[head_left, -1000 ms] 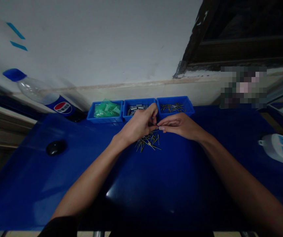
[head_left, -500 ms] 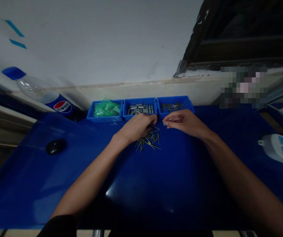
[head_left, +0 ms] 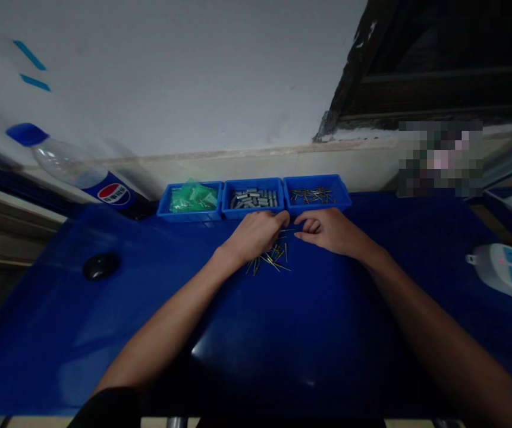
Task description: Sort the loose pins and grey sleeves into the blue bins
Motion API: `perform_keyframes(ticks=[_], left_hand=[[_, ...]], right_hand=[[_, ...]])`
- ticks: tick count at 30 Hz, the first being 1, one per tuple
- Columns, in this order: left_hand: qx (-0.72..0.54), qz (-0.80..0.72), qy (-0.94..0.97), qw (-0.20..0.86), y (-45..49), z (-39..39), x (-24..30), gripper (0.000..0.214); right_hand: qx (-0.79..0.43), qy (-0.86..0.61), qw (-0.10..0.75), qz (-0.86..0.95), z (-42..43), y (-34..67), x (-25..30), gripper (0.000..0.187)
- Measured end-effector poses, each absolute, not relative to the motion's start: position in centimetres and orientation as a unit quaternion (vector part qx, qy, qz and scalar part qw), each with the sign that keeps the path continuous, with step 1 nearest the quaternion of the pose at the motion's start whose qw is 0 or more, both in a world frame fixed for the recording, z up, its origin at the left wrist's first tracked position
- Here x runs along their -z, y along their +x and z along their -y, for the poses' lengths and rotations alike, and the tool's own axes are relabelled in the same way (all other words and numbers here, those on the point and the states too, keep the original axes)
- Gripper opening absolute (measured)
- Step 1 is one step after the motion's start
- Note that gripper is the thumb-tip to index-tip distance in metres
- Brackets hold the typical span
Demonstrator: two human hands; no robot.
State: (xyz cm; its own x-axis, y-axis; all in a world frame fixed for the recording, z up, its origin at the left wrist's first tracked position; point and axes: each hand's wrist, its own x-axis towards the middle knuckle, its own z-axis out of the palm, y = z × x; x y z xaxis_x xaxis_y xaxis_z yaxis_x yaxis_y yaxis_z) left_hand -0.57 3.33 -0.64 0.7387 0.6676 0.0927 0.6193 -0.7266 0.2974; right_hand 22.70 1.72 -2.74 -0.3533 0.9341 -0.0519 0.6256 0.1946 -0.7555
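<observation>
My left hand (head_left: 262, 232) is closed over the far side of a loose pile of thin brass-coloured metal pins (head_left: 276, 260) on the blue table. One slim pin (head_left: 287, 230) sticks out from under its fingertips toward the right; the fingers hide its other end. Close by on the right, my right hand (head_left: 329, 232) has its thumb and index finger parted, with nothing visible between them. Just behind the hands, a blue bin (head_left: 318, 208) contains more such pins (head_left: 313, 195).
A middle blue bin (head_left: 253, 213) holds short grey metal cylinders; the left one (head_left: 188, 217) holds green plastic packets. To the left are a cola bottle (head_left: 113, 193) and a black computer mouse (head_left: 99, 266). A white power strip (head_left: 505, 270) lies at right.
My right thumb and fingers have parted from a pinch, and that hand has dropped slightly toward me. My left hand has shifted a little right, with a pin still projecting from its fingers.
</observation>
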Motion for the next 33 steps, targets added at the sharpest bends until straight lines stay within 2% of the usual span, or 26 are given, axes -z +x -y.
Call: perform_keyframes(ticks=[5, 9, 13, 15, 18, 23, 33], left_hand=[[-0.205, -0.316, 0.892, 0.249, -0.9, -3.6, 0.0, 0.023], [-0.253, -0.326, 0.874, 0.256, -1.3, -3.8, -0.4, 0.017], [-0.166, -0.349, 0.894, 0.226, -1.9, -3.9, -0.4, 0.027], [-0.094, -0.341, 0.908, 0.225, -2.0, -3.8, -0.3, 0.027], [-0.040, -0.336, 0.916, 0.215, -1.7, -3.4, -0.1, 0.024], [-0.058, -0.337, 0.912, 0.228, -1.5, -3.4, 0.0, 0.030], [-0.288, -0.334, 0.833, 0.334, -1.7, -4.0, -1.1, 0.024]], right_hand=[[-0.500, -0.503, 0.272, 0.650, -1.6, 22.5, 1.5, 0.021], [-0.529, -0.510, 0.347, 0.583, -1.6, 22.2, 0.7, 0.021], [-0.448, -0.541, 0.484, 0.522, -1.7, 22.5, 0.5, 0.030], [-0.411, -0.549, 0.516, 0.514, -1.8, 22.8, 0.3, 0.040], [-0.403, -0.550, 0.505, 0.529, -1.7, 23.0, -0.1, 0.043], [-0.435, -0.528, 0.476, 0.554, -1.7, 22.9, -0.1, 0.036], [-0.482, -0.522, 0.363, 0.603, -1.9, 23.2, 0.2, 0.024]])
